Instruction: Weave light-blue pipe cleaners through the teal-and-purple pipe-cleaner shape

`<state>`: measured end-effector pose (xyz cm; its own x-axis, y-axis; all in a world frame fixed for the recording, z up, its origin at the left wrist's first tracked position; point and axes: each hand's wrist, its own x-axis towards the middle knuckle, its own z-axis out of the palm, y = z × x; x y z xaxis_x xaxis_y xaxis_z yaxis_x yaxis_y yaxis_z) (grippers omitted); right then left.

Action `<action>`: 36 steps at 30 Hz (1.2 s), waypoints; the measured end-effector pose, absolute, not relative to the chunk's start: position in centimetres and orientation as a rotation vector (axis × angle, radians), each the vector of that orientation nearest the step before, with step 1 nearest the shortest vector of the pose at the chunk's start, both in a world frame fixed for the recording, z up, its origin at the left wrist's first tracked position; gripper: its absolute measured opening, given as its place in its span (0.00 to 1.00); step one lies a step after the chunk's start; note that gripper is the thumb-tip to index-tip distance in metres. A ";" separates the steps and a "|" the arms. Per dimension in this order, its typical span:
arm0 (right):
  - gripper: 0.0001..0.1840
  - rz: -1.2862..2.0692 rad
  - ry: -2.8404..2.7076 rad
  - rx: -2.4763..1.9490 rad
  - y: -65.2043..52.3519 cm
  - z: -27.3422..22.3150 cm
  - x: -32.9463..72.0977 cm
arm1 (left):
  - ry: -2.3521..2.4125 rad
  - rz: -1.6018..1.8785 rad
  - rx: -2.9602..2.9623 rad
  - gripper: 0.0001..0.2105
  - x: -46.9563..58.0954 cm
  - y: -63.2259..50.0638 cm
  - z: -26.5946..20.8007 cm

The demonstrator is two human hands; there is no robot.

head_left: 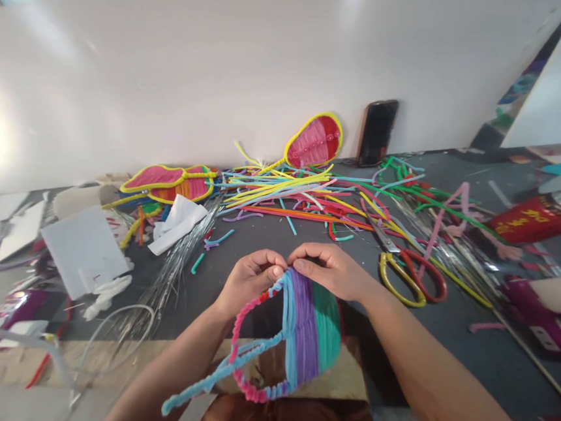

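Low in the middle of the head view is a rounded pipe-cleaner frame (305,330), partly filled with rows of blue, purple and green. Its left half is an open loop with a pink wrapped edge, and a light blue stem sticks out to the lower left. My left hand (254,275) pinches the top rim near the blue rows. Close beside it, my right hand (327,267) is closed on the same rim above the purple and green rows. The fingertips of both hands almost meet there.
Loose pipe cleaners (282,191) lie in a heap behind my hands. To the right are scissors (407,274), a red can (545,217) and a leaning phone (377,132). Finished-looking pink, yellow-edged shapes (316,141) rest by the white board. Paper (84,249) lies left.
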<state>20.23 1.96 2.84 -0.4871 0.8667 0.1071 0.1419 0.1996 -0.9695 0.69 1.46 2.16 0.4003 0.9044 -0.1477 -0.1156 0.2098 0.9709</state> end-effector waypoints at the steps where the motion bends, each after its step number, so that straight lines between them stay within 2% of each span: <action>1: 0.12 1.329 -1.773 -0.956 2.0 2.8 20.2 | 0.881 0.857 1.110 0.11 0.7 1.5 2.0; 6: 0.10 1.276 -1.737 -1.015 2.0 2.9 20.4 | 0.900 0.877 1.185 0.09 0.4 1.6 2.0; 11: 0.08 1.215 -1.781 -1.049 1.8 3.5 20.6 | 1.042 0.955 1.627 0.06 0.2 1.5 3.1; 15: 0.07 1.181 -1.822 -1.045 1.7 3.7 20.8 | 1.130 0.796 1.749 0.05 0.0 1.2 3.9; 26: 0.06 1.041 -1.855 -1.119 1.3 3.8 20.9 | 1.148 0.556 1.310 0.12 0.3 1.2 4.0; 36: 0.07 0.846 -1.996 -1.157 0.8 4.2 20.5 | 1.095 0.509 1.137 0.11 0.3 1.6 3.0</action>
<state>20.54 0.83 4.24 -0.3813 0.8965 0.2258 0.4611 0.3961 -0.7941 0.25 1.62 3.03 0.4233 0.7980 -0.4290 0.1863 0.3868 0.9032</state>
